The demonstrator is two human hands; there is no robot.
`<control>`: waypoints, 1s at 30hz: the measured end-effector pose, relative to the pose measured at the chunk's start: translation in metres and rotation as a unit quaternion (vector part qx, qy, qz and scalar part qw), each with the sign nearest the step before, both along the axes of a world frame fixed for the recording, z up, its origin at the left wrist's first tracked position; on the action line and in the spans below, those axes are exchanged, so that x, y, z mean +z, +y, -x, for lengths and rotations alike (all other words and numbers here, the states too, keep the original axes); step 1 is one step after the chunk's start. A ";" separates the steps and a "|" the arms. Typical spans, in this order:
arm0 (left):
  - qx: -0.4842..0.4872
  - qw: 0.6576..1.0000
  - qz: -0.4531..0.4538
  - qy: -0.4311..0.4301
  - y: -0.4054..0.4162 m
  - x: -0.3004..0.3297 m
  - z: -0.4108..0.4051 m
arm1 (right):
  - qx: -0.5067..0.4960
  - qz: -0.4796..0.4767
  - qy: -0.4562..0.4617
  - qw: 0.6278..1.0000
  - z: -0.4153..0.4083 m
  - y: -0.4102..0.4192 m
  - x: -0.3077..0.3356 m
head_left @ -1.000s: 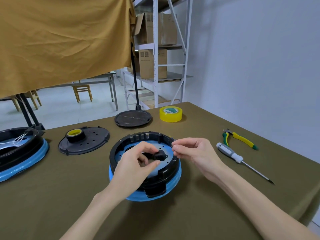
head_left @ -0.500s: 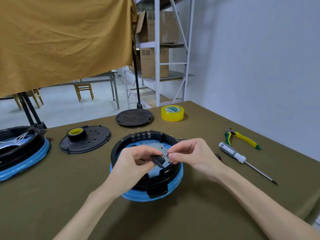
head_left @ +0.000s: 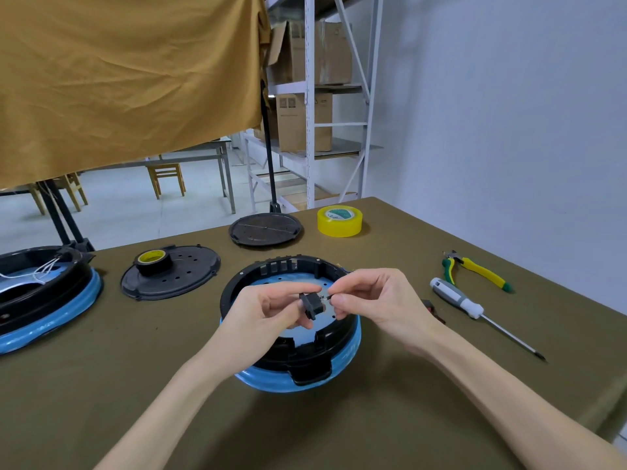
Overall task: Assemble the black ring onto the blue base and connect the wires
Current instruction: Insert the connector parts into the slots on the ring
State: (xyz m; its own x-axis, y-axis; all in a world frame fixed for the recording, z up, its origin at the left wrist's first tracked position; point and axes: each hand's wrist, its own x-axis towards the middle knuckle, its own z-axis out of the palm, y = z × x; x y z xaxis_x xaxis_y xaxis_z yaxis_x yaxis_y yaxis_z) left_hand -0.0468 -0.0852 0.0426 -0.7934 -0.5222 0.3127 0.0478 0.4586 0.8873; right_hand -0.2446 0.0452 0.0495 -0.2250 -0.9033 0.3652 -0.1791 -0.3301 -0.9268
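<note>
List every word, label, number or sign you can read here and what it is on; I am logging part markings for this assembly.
No text can be read in this view.
Round green-and-white label in the yellow tape roll: print too blurred to read.
Brown cardboard box on the metal shelf: dark square marks, too small to read.
Small black connector held by both hands: no marking visible.

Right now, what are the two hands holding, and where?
The left hand pinches the small black connector by its left end. The right hand pinches a thin wire end at the connector's right side.
</note>
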 end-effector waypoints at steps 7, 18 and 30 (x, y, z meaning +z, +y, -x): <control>-0.021 1.000 0.017 -0.009 0.000 0.007 -0.002 | -0.029 0.030 0.019 0.999 -0.008 0.002 0.005; -0.043 0.998 0.016 -0.029 0.000 0.009 -0.003 | -0.056 0.048 0.053 0.996 -0.019 0.005 0.011; -0.054 0.998 0.015 -0.035 -0.001 0.010 -0.004 | -0.065 0.059 0.059 0.994 -0.024 0.006 0.007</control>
